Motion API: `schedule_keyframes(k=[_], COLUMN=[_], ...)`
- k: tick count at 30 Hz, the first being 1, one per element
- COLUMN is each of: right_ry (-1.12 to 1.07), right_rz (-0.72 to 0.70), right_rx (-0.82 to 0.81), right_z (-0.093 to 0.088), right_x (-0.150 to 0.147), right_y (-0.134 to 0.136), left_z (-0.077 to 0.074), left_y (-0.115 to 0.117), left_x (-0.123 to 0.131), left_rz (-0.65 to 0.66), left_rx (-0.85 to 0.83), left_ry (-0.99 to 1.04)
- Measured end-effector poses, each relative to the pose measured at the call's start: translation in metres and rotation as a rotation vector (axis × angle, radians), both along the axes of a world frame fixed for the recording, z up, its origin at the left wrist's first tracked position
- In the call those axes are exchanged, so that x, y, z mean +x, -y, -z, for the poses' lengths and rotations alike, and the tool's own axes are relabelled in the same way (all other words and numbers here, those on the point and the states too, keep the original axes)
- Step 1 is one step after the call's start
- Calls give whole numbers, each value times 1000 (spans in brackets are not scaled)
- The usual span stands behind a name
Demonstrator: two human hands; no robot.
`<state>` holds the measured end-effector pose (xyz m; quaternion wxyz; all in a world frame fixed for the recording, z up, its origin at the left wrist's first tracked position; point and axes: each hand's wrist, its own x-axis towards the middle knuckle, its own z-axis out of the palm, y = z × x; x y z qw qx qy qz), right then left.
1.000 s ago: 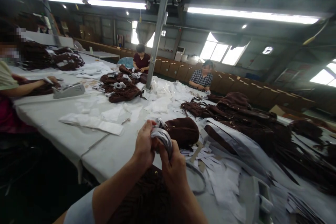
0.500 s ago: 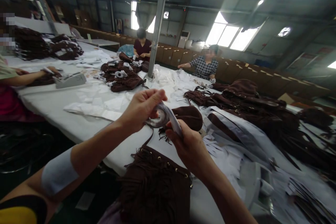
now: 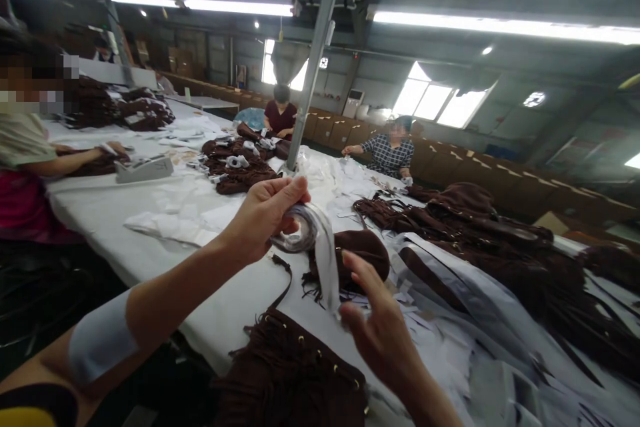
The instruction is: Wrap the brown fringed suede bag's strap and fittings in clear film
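Pinched in my left hand (image 3: pixel 260 220) is a coiled pale strip (image 3: pixel 313 233), its turns loosely wound, with a flat end hanging down on the right. My right hand (image 3: pixel 383 327) is beside that hanging end, thumb and fingers apart; it looks clear of the strip, slightly blurred. Below both hands a dark brown fringed bag (image 3: pixel 305 373) with gold-coloured eyelets lies at the near edge of the table. Behind the strip's end sits a rounded brown suede-like piece (image 3: pixel 367 250), partly covered by it.
A white-covered table (image 3: pixel 215 293) spreads ahead, with a metal post (image 3: pixel 315 60) rising from it. Brown fringed goods (image 3: pixel 490 223) and long white strips (image 3: pixel 450 273) lie right. A grey tape dispenser (image 3: pixel 145 170) stands left, near a co-worker's sleeve (image 3: pixel 30 140). Other people sit across.
My right hand has let go of the strip's end and moved down and right, its fingers spreading. The end now hangs down. My left hand keeps the coil; the head view has tilted up slightly.
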<state>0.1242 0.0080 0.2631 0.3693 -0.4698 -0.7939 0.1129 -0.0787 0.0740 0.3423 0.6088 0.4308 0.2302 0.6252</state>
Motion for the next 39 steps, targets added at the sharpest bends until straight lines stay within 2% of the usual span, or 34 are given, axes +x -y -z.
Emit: schedule_keyframes(k=[2,4,5,7,10,12,14,16,18,21,23,25,27,29,31,33,35,37,39], right_ry=[-129,-179,-194,-243,-348,-363,-269,-66,176,381,324,167,-15,-151,-153,25,255,368,283], right_rz=[-25,-79,-85,-16,155,192,193,189,178,151,102,46,29,94,200,272,288,244,149], right_rx=[-4,-49,-69,-65,-19,-50,-107,-149,-153,-91,-65,-101,-156,-166,-128,-113,-119,-117,-95], right_z=[-33,-45,-43,-28,5,22,30,28,18,-8,-27,-38,-37,-24,-5,8,10,-1,-20], right_x=[-6,-21,-31,-50,-68,-67,-57,-40,-24,-12,-12,-18,-27,-35,-38,-32,-23,-15,-13], right_y=[-15,-23,-23,-18,-6,0,3,3,1,-3,-5,-4,-1,3,5,4,3,0,-1], left_z=[-9,-12,-10,1,35,60,80,87,79,47,24,11,14,30,51,64,64,49,28], left_y=[9,15,16,16,15,15,13,9,3,-1,3,10,18,22,22,19,14,12,13], left_x=[9,18,22,30,41,47,47,40,28,13,13,22,35,46,49,43,32,21,17], left_rz=[60,65,46,-19,-97,-123,-59,100,239,362,401,324,177,44,-2,85,249,363,377], left_rx=[53,72,58,-27,-230,-321,-341,-303,-226,-86,2,59,46,-39,-121,-107,-15,103,195], left_ry=[-19,13,54,165,293,318,265,106,-101,-362,-448,-385,-187,35,125,-3,-271,-507,-610])
